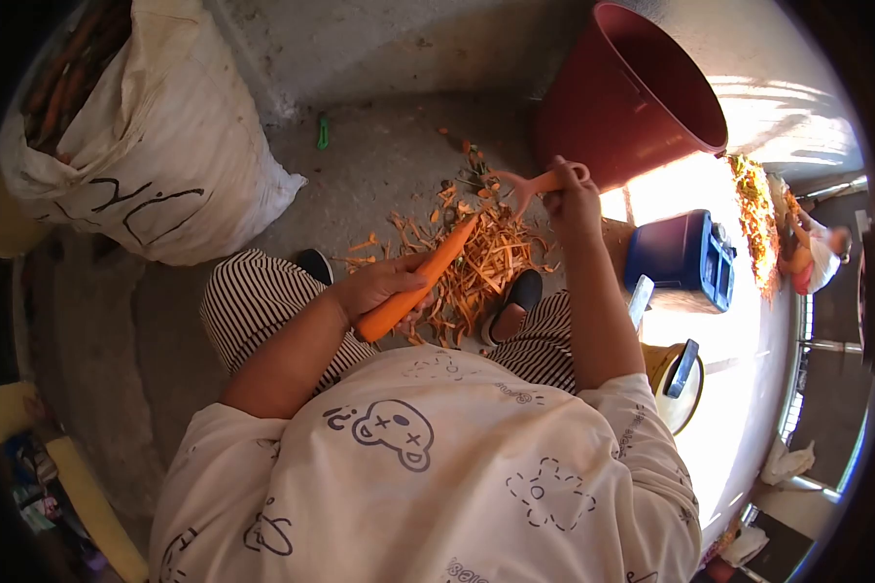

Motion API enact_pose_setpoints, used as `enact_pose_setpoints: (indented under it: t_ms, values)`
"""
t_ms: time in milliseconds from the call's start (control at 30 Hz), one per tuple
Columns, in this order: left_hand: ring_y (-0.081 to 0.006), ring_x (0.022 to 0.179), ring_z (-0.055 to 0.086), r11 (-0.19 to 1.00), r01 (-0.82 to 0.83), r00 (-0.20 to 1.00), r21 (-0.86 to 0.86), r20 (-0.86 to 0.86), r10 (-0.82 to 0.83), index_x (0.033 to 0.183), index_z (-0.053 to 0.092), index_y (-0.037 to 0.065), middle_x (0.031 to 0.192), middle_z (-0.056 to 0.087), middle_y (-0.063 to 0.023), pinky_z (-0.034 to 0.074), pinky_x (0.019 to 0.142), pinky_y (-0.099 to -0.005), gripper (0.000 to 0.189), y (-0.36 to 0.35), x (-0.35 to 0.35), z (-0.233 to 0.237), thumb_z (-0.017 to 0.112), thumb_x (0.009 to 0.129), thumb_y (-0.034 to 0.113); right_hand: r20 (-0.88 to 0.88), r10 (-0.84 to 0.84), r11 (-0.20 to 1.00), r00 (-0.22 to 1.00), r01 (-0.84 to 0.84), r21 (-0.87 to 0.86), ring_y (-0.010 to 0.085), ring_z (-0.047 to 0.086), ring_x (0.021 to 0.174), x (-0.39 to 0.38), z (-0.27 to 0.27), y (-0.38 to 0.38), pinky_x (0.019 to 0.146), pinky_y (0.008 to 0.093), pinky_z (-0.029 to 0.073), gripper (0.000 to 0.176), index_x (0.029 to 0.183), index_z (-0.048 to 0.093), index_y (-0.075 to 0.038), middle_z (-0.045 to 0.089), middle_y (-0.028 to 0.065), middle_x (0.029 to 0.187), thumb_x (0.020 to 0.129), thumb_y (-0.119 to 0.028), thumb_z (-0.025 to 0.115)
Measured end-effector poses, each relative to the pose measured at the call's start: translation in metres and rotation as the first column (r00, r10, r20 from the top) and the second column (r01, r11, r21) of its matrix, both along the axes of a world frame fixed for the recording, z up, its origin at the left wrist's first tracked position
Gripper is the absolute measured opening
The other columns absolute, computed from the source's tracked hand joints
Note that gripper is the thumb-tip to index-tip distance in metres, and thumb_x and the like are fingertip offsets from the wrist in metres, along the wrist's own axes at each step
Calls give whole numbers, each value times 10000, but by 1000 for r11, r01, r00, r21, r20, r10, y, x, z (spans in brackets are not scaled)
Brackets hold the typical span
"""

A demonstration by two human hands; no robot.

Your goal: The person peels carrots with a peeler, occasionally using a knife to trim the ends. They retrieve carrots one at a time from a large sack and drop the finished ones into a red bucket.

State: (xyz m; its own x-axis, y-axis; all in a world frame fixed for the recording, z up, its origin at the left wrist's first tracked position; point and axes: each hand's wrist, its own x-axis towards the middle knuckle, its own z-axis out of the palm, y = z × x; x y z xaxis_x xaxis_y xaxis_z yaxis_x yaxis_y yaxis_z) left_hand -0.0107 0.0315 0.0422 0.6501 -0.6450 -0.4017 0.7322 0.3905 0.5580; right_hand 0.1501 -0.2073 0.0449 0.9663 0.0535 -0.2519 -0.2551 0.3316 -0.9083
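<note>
My left hand is wrapped round the thick end of a peeled-looking orange carrot, whose narrow tip points up and to the right. In my right hand is the handle of a pinkish-orange peeler; its forked head is just beyond the carrot's tip, with a small gap between them. Below both, a loose heap of orange peelings lies on the concrete floor between my feet.
A white sack of carrots stands at the upper left. A red tub, a blue container and a yellowish bucket are at the right. Another person is at far right beside more scraps. A green object lies on the floor.
</note>
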Motion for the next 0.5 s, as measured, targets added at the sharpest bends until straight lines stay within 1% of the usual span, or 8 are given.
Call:
enact_pose_setpoints:
  t_ms: [33, 67, 167, 200, 300, 333, 467, 500]
  values:
    - [-119, 596, 491, 997, -14, 999, 76, 42, 11, 1290, 258, 137, 766, 488, -55, 439, 520, -238, 553, -3, 2, 0, 518, 804, 169, -11, 16, 1000, 1000, -16, 1, 85, 403, 391, -12, 11, 10, 336, 217, 286, 160, 767, 481, -55, 471, 37, 599, 756, -151, 608]
    - [-115, 606, 493, 988, -30, 996, 152, 84, 17, 1292, 260, 126, 774, 493, -52, 442, 535, -236, 561, -4, 4, 0, 524, 798, 157, -33, 156, 988, 987, -157, -14, 90, 394, 367, -28, 20, 21, 328, 228, 284, 166, 777, 483, -63, 470, 34, 592, 749, -159, 616]
    - [-94, 799, 503, 942, -5, 974, 336, 214, -71, 1301, 267, 95, 904, 530, -56, 421, 729, -219, 584, -4, 8, -2, 544, 790, 152, -59, 150, 989, 987, -149, 16, 91, 396, 371, -13, -10, 13, 327, 233, 282, 166, 776, 482, -54, 469, 36, 592, 755, -157, 610]
    - [-97, 790, 501, 923, -4, 965, 384, 244, -98, 1303, 260, 92, 918, 523, -55, 423, 727, -224, 592, -4, 6, -1, 546, 787, 147, -11, 15, 998, 1000, -15, -67, 89, 393, 376, -4, -13, 4, 335, 231, 285, 166, 763, 485, -40, 464, 36, 582, 762, -156, 604]
    - [-114, 804, 499, 837, -8, 925, 547, 322, -202, 1306, 246, 79, 984, 504, -64, 420, 745, -241, 612, -2, 5, 4, 553, 780, 139, -13, -67, 997, 998, 67, -29, 87, 384, 376, 13, -24, -22, 342, 226, 286, 167, 758, 484, -32, 452, 32, 560, 769, -154, 598]
    - [-126, 835, 500, 793, -12, 908, 609, 338, -246, 1306, 244, 72, 1022, 499, -75, 412, 766, -250, 617, -3, 6, 3, 557, 778, 140, -37, -74, 997, 997, 73, -24, 84, 376, 373, 1, -6, -8, 343, 228, 289, 178, 755, 478, -31, 442, 24, 543, 769, -158, 601]
    - [-154, 914, 502, 653, -89, 818, 752, 430, -383, 1304, 243, 69, 1113, 486, -117, 391, 804, -267, 637, -5, 9, -2, 572, 765, 148, -80, 226, 974, 971, -227, -7, 81, 377, 375, -29, -1, 17, 342, 230, 297, 184, 746, 477, -31, 437, 20, 533, 769, -163, 602]
    - [-167, 911, 511, 614, -101, 807, 783, 425, -410, 1304, 246, 79, 1115, 488, -124, 395, 801, -272, 640, -5, 8, -2, 574, 759, 147, -64, 156, 978, 986, -163, -127, 82, 379, 377, -21, -14, 10, 343, 230, 298, 178, 750, 480, -34, 437, 21, 536, 771, -166, 599]
